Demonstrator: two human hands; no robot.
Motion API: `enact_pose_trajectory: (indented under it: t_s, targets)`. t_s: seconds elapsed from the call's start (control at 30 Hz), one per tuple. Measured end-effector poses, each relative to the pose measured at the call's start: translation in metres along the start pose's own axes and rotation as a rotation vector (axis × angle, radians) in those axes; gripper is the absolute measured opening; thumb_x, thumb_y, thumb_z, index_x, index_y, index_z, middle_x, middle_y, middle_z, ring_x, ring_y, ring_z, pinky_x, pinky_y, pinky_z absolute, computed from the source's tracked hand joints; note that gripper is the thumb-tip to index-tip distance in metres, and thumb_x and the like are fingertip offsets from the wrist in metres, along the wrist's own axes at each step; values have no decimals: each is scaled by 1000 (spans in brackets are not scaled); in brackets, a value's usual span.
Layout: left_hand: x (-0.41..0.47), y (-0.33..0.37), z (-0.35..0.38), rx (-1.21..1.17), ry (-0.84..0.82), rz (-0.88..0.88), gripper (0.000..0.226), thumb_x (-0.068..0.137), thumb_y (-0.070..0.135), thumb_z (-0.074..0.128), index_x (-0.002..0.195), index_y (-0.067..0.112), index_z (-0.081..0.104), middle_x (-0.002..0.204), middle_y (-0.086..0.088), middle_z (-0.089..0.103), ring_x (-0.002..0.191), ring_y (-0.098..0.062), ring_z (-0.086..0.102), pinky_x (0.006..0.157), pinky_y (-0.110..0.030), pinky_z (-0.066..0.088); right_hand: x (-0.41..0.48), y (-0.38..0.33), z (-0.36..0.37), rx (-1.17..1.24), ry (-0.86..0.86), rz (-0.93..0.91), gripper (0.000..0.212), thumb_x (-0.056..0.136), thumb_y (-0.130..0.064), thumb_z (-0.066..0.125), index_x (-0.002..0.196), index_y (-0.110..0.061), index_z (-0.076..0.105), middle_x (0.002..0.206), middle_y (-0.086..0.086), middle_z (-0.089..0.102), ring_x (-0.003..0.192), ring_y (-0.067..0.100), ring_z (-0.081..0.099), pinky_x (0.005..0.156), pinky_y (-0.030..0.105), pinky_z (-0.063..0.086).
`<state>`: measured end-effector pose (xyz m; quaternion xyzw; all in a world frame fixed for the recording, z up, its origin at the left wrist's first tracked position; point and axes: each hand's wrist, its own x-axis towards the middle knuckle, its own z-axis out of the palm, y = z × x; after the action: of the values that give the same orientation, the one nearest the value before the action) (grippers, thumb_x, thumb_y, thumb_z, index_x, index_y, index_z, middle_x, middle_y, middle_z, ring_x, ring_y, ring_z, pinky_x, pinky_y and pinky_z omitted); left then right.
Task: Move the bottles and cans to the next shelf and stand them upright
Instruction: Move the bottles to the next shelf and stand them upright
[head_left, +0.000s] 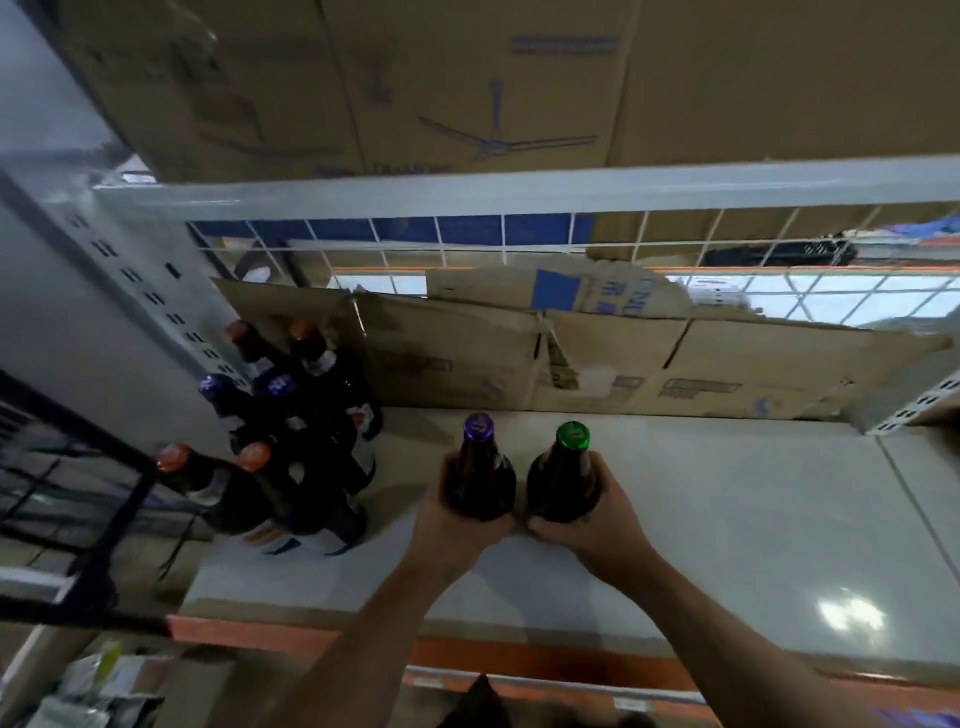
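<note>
My left hand (457, 525) grips a dark bottle with a purple cap (480, 470), held upright over the pale shelf (727, 519). Right beside it, my right hand (597, 519) grips a dark bottle with a green cap (566, 473), also upright. The two bottles almost touch. Whether their bases rest on the shelf is hidden by my hands. At the shelf's left end stands a cluster of several dark bottles (291, 447) with orange and blue caps, all upright.
Flattened cardboard (597, 358) leans along the back of the shelf before a white wire grid (519, 244). A perforated grey upright (140, 291) bounds the left side. A black wire rack (78, 499) stands lower left. An orange shelf edge (519, 657) runs along the front.
</note>
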<state>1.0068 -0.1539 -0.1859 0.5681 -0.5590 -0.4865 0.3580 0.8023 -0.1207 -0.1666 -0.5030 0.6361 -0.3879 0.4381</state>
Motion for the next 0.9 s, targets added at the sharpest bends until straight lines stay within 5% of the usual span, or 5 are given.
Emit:
enact_pose_trajectory:
  t_s: [0.23, 0.37, 0.67, 0.8, 0.9]
  targets:
    - [-11, -22, -6, -174, -21, 26, 71, 68, 6, 88, 131, 13, 56, 121, -16, 68, 110, -36, 69, 86, -58, 59, -8, 14, 0, -3, -19, 12, 85, 61, -21, 96, 129, -37, 48, 127, -7, 61, 117, 6, 60, 92, 25, 55]
    - [-8, -30, -7, -247, 17, -11, 30, 95, 9, 67, 124, 4, 61, 112, -14, 74, 112, -38, 68, 83, -42, 63, -8, 11, 5, -30, -1, 35, 73, 67, -25, 95, 121, -41, 49, 121, -17, 60, 112, -1, 58, 79, 8, 50]
    - [64, 16, -22, 48, -50, -55, 44, 77, 19, 88, 111, 25, 61, 99, 18, 64, 96, -7, 66, 76, -16, 48, 60, -25, 15, -67, 0, 1, 67, 70, -24, 93, 117, -42, 49, 108, -26, 58, 110, 9, 58, 101, 32, 50]
    - [92, 15, -28, 5, -59, -72, 82, 65, 23, 93, 138, 22, 56, 126, 4, 68, 118, -15, 65, 94, -32, 55, 85, -29, 20, -83, 25, 7, 72, 68, -19, 94, 125, -31, 53, 114, -18, 62, 111, 11, 59, 100, 32, 50]
    - [99, 17, -26, 6, -44, -50, 81, 73, 2, 88, 144, 12, 50, 131, -2, 65, 121, -16, 62, 83, -9, 51, 95, -32, 19, -113, 10, 8, 70, 68, -20, 94, 127, -23, 57, 112, -15, 65, 104, 7, 60, 92, 24, 49]
